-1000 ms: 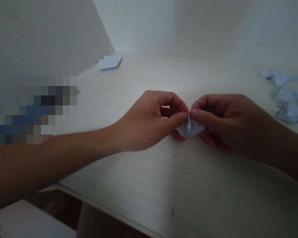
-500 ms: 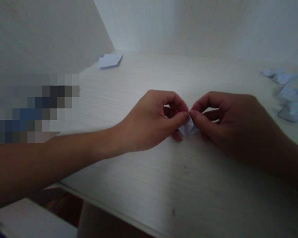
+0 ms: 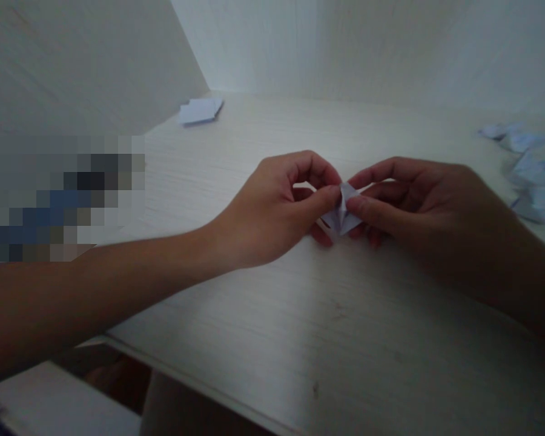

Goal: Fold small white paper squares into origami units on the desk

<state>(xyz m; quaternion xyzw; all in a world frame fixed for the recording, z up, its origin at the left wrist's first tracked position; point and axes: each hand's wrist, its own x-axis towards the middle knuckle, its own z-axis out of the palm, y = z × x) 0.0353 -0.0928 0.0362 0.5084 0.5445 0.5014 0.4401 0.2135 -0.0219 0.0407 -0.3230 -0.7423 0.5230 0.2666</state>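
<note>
A small piece of folded white paper (image 3: 344,219) is held between my two hands, a little above the tabletop near the middle of the view. My left hand (image 3: 290,206) pinches its upper left side between thumb and index finger. From the other side, my right hand (image 3: 404,206) grips the paper with its thumb across the front face. Creases run down the middle of the paper, and its lower tip points toward me. The fingers hide its outer edges and back.
A small stack of white paper (image 3: 198,112) lies at the back left of the pale table (image 3: 254,339). Several folded paper pieces (image 3: 533,172) are scattered on the right. Walls rise behind and at left. A blurred-out patch covers the left side; below the table's front edge is a white surface (image 3: 59,399).
Both hands have moved slightly up and away from me with the paper. The right thumb and index finger have spread apart, and more of the paper's creased front shows.
</note>
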